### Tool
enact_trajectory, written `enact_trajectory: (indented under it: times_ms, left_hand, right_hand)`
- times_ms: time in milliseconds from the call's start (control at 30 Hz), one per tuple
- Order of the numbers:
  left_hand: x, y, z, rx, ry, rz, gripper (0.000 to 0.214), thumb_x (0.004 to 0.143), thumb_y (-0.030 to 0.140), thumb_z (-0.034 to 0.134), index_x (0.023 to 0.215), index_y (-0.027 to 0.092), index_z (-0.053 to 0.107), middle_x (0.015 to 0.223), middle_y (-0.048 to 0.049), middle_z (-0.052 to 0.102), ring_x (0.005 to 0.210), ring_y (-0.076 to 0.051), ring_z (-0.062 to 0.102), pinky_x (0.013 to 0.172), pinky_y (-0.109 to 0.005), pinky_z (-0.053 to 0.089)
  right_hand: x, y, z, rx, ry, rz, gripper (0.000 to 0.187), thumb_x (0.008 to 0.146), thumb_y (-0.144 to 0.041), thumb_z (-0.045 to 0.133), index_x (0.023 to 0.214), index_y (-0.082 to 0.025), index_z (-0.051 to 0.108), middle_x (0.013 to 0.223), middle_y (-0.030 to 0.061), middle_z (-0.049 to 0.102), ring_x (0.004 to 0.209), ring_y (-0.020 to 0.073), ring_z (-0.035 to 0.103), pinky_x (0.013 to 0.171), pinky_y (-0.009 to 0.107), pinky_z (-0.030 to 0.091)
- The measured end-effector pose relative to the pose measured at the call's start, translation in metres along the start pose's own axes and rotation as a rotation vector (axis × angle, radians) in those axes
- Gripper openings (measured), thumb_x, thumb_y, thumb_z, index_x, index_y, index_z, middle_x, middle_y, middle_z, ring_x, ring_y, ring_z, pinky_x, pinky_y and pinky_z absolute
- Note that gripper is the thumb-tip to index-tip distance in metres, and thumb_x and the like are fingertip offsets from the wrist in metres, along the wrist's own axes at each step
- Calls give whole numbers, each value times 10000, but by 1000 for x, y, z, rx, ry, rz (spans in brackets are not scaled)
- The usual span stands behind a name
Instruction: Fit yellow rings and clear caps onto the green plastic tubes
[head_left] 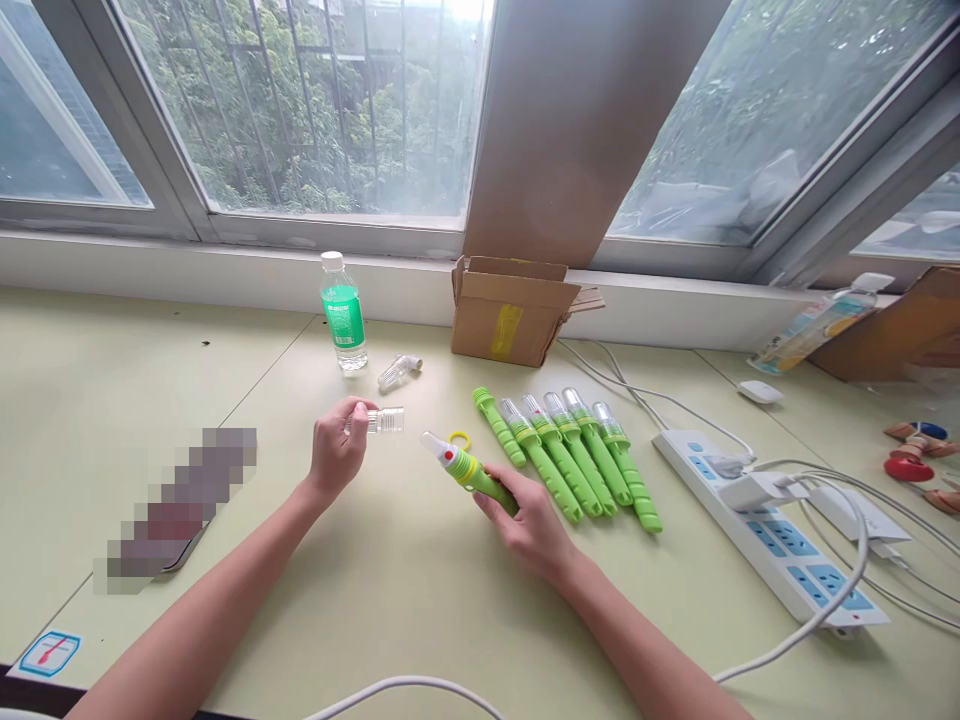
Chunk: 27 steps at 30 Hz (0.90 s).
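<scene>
My left hand point(337, 448) pinches a clear plastic cap point(384, 420) just above the pale green table point(97, 400). My right hand point(531, 520) grips the handle of a green pen-shaped tool point(469, 470) with a white tip and red dot, its tip aimed at the cap. The cap and the tip are a short gap apart. To the right lies a row of several green tools point(577, 455), most with clear caps on.
A green-labelled water bottle point(343, 312) and another clear cap point(399, 371) stand behind my hands. An open cardboard box point(510, 312) sits by the window sill. A white power strip point(765, 520) with plugs and cables lies right. A blurred flat object point(176, 505) lies left.
</scene>
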<state>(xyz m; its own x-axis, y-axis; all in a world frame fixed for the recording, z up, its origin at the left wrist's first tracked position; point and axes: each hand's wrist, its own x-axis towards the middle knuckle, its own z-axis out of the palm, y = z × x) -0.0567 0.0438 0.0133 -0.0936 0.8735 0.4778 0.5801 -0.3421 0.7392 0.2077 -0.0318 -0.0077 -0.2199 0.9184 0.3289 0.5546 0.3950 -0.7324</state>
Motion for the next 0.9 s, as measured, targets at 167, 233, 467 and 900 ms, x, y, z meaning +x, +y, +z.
enact_trajectory:
  times_ms: [167, 233, 467, 900]
  left_hand:
    - [-5, 7, 1, -46, -20, 7, 338, 931, 357, 385, 740, 184, 605, 550, 21, 482, 498, -109, 430, 492, -220, 339]
    - [-7, 10, 1, -50, -19, -1, 351, 934, 378, 397, 724, 185, 603, 525, 31, 438, 475, -101, 385, 474, -217, 315]
    - [-12, 17, 2, -78, -40, 19, 357, 936, 387, 408, 707, 182, 589, 529, 32, 423, 477, -98, 370, 470, -220, 298]
    - [-20, 24, 6, -42, -175, 164, 315, 929, 328, 422, 695, 175, 567, 602, 7, 531, 528, -106, 452, 538, -228, 362]
  right_hand:
    - [0, 0, 1, -21, 6, -15, 270, 854, -245, 571, 1111, -173, 608, 907, 58, 690, 754, 196, 617, 669, 297, 487]
    - [-1, 1, 1, -31, 8, -18, 262, 852, -245, 575, 1101, -174, 608, 906, 58, 690, 755, 196, 618, 672, 298, 490]
    - [-1, 1, 2, -60, -9, -29, 252, 851, -239, 580, 1096, -182, 599, 912, 49, 687, 755, 189, 619, 675, 295, 493]
    - [-4, 2, 4, -178, -30, -128, 255, 856, -200, 562, 1109, -188, 585, 959, 73, 690, 797, 211, 637, 710, 314, 492]
